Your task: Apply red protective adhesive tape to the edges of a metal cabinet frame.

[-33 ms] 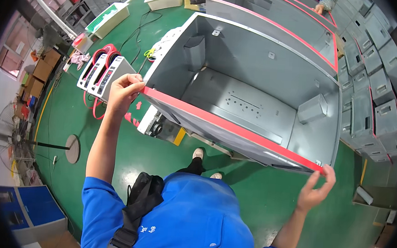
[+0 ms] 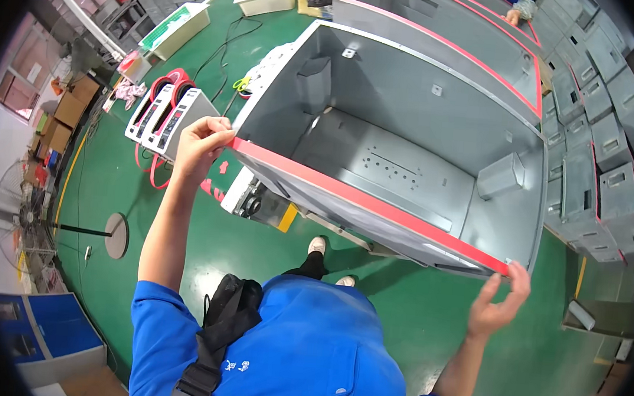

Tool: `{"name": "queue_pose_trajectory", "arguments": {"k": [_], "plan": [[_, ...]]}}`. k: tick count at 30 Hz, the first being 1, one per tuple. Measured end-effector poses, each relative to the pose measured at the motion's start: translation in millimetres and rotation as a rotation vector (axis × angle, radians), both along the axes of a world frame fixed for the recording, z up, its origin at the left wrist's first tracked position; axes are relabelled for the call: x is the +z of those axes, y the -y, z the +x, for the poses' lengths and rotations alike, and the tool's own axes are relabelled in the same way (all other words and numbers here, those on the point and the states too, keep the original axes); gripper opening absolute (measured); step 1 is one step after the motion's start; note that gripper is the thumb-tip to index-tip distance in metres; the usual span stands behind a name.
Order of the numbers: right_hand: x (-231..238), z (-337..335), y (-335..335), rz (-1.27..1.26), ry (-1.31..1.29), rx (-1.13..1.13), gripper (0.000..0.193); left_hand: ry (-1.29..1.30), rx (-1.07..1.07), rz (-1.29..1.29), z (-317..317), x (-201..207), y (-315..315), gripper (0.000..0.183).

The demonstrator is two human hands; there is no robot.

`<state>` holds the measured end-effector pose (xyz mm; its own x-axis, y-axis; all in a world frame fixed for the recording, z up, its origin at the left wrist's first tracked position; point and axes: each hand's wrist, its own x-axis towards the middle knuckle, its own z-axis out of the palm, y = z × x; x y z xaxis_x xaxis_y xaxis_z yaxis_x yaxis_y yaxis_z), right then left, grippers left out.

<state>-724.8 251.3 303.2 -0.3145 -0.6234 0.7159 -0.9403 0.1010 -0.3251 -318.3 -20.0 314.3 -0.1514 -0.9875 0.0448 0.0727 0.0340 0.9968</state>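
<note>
A large open grey metal cabinet box (image 2: 400, 182) lies before me, with punched holes and slots in its inner floor. Along its near rim runs a strip of red tape (image 2: 361, 198). My left hand (image 2: 203, 144) is closed at the near left corner, thumb and fingers pinching the strip's left end. At the near right corner, the thumb and fingertips of my right hand (image 2: 501, 302) close on the other end of the tape. The other rims of this box look bare. Under its near side, part of a stand (image 2: 337, 231) shows.
Behind stands another grey box (image 2: 441, 40) edged in red, with another person's hand (image 2: 513, 17) beyond it. Tape dispensers (image 2: 167, 115) with red rolls are at left, near a white bin (image 2: 177, 31). A fan (image 2: 31, 216) stands far left. Stacked grey boxes (image 2: 608, 139) line the right.
My right hand has shifted slightly left and up at the strip's right end. My left hand keeps its pinch on the near left corner. The whole view has moved a little.
</note>
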Motion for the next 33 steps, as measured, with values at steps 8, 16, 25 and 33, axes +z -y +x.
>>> {"name": "queue_pose_trajectory", "arguments": {"k": [8,16,25,33], "plan": [[0,60,44,0.181,-0.197,0.327,0.042,-0.020,-0.036,0.030,6,-1,2,0.013],[-7,78,61,0.267,-0.338,0.314,0.044,-0.075,-0.076,0.015,6,-3,2,0.015],[-13,78,62,0.249,-0.385,0.290,0.041,-0.070,-0.028,0.089,5,-1,3,0.011],[-14,80,63,0.232,-0.404,0.286,0.039,-0.032,-0.027,0.077,6,-3,4,0.012]]}}
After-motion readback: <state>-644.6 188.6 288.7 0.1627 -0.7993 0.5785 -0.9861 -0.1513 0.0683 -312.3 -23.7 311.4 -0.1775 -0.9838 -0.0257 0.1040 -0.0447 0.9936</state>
